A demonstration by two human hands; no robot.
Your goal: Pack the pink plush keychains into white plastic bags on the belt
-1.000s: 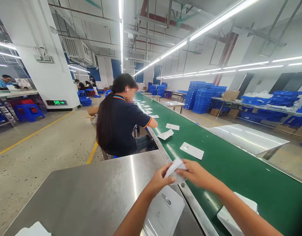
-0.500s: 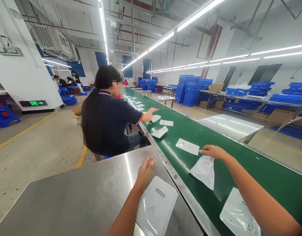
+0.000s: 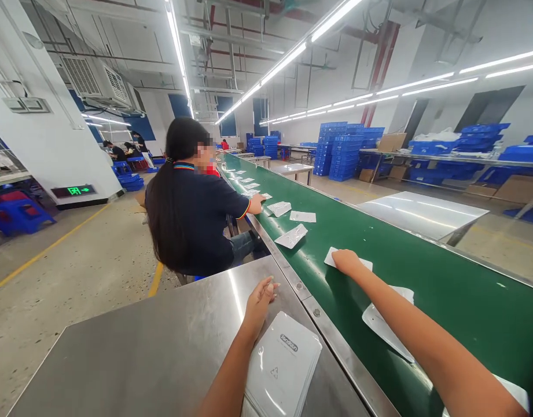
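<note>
My right hand point(image 3: 346, 262) reaches out over the green conveyor belt, its fingers closed on a flat white pouch point(image 3: 366, 265) that shows on both sides of it. The fingertips are hidden. Under my right forearm lies another white pouch point(image 3: 379, 324), partly covered by the arm. My left hand point(image 3: 260, 298) rests just above the steel table, fingers curled in with nothing seen in them. Beside my left wrist is a neat stack of white printed pouches point(image 3: 286, 362) on the table.
A co-worker in a dark shirt point(image 3: 197, 214) sits ahead on the left, one hand point(image 3: 256, 204) at the belt point(image 3: 448, 289). Several white pouches point(image 3: 292, 236) lie further along it. A metal rail point(image 3: 307, 301) divides the belt from the steel table point(image 3: 140, 347).
My right hand has moved forward onto the pouch, which it was beside before. The view has swung slightly left. The co-worker's hand has drawn back toward the belt's near edge.
</note>
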